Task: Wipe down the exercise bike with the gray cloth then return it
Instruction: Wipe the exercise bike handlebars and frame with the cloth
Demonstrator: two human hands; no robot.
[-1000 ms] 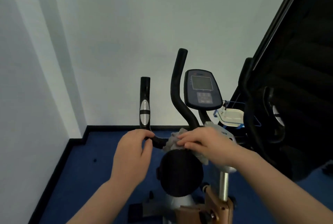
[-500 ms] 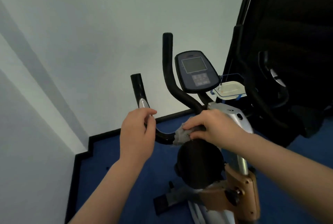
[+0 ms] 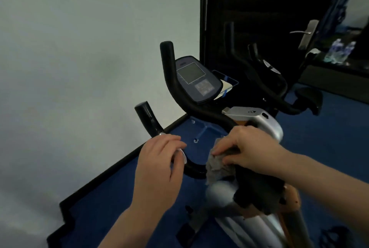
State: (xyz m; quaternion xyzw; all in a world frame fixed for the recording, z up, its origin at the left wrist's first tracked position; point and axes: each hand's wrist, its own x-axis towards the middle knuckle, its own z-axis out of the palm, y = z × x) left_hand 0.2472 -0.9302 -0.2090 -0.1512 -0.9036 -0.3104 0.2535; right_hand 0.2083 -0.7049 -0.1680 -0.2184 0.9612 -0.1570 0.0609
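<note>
On the handlebar (image 3: 196,170) — right hand (image 3: 247,152) presses gray cloth (image 3: 216,166).

The right hand (image 3: 246,149) covers most of the gray cloth (image 3: 216,166) and the handlebar under it. The left hand (image 3: 159,160) hides the silver grip sensor except its tip. The bike's base runs off the bottom edge. Bottles (image 3: 341,49) at far right are blurred.
</note>
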